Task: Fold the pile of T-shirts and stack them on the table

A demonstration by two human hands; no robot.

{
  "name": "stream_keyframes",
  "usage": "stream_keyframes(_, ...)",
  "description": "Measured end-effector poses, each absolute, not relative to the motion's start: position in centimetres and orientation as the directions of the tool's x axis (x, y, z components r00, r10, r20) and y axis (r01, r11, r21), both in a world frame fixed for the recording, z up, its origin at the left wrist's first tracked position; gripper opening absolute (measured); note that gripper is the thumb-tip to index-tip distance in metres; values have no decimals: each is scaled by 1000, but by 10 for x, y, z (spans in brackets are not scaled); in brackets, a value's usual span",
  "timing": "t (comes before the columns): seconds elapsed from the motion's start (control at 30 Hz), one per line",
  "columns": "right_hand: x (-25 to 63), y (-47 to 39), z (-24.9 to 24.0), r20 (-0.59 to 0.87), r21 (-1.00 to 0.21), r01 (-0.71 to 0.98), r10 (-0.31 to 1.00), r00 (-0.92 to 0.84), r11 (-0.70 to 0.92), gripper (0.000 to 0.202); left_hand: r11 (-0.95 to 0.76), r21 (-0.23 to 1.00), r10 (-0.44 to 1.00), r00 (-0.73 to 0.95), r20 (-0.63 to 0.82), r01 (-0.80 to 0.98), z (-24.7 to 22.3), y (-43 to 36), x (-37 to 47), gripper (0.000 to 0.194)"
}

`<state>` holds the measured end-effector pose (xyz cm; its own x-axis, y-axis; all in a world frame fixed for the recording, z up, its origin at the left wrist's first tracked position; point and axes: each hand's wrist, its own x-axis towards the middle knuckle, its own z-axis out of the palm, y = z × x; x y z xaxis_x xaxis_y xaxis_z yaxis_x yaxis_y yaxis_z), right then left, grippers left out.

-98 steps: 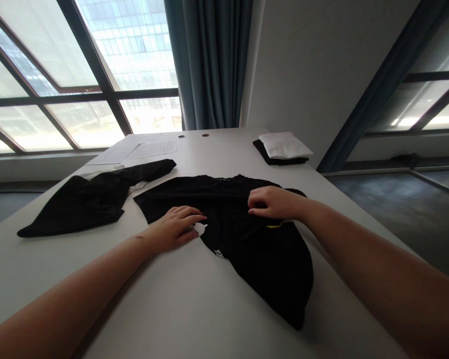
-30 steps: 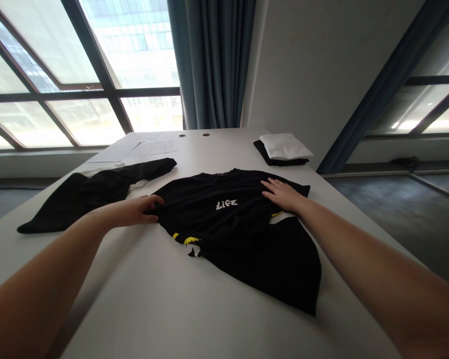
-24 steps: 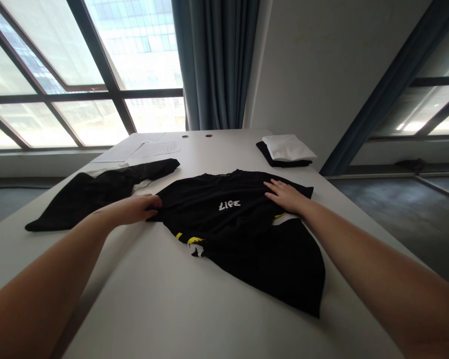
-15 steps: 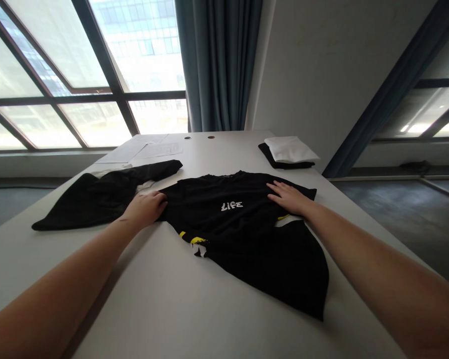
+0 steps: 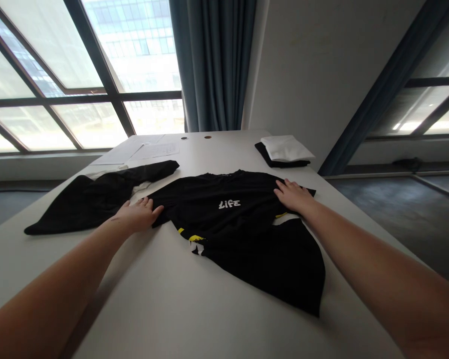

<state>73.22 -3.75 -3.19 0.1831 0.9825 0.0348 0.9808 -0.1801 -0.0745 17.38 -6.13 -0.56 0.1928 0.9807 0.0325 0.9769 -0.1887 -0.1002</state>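
Note:
A black T-shirt (image 5: 243, 224) lies spread on the white table, its collar toward the far end. White lettering (image 5: 229, 204) marks its chest, upside down from my side, and a yellow and white print shows at its left edge. The hem is skewed toward me on the right. My left hand (image 5: 139, 214) rests at the end of the left sleeve, thumb apart from the fingers. On the right sleeve, near the shoulder, my right hand (image 5: 295, 195) lies flat with fingers spread.
Left of the shirt a crumpled black garment (image 5: 86, 199) lies over something whitish. Papers (image 5: 153, 150) are at the table's far left. A folded white cloth (image 5: 287, 147) sits on a folded black one (image 5: 271, 160) at the far right. A blue curtain (image 5: 213, 65) hangs behind the table (image 5: 127, 299).
My left hand has moved left, drawing the left sleeve out straighter, and its fingers have loosened. My right hand has slid slightly outward along the right sleeve. The view has shifted a little.

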Motion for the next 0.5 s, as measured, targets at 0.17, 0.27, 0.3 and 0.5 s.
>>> stream_keyframes(0.17, 720, -42, -20, 283, -59, 998, 959, -9, 27, 62, -200, -66, 959, 209, 192, 978, -1, -66, 208, 64)
stream_keyframes(0.27, 705, -41, -18, 239, -88, 985, 963, -122, 147, 62, -313, -2, 932, 307, 195, 950, 4, -53, 234, 63)
stream_keyframes(0.3, 700, -40, -19, 169, -100, 985, 978, -124, 142, 63, -340, 16, 928, 333, 167, 940, 4, -46, 241, 63)
stream_keyframes(0.5, 695, -24, -26, -46, -87, 996, 998, -38, 34, 70, -289, 65, 957, 291, -10, 955, -9, -3, 257, 63)
